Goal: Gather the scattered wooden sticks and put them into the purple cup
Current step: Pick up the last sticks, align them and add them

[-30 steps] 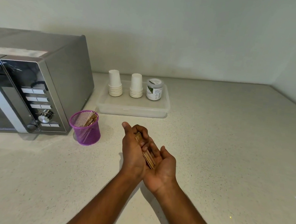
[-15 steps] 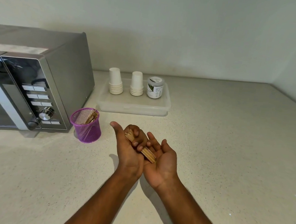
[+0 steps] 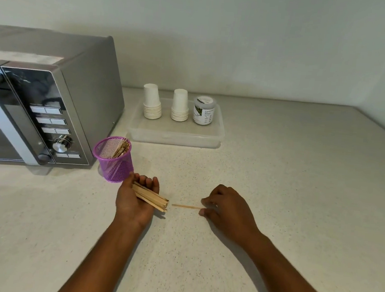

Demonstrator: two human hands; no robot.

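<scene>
A purple mesh cup stands on the counter by the microwave, with several wooden sticks leaning inside it. My left hand sits just right of the cup and grips a bundle of wooden sticks that juts out to the right. A single wooden stick lies flat on the counter between my hands. My right hand is lowered onto the counter, its fingertips pinching the right end of that stick.
A silver microwave fills the left side. Behind the cup, a clear plastic tray carries two stacks of white paper cups and a small jar. Walls close off the back and right.
My hands have separated. The left hand kept the bundle and moved toward the cup. The right hand turned palm down and dropped to a single stick on the counter.
</scene>
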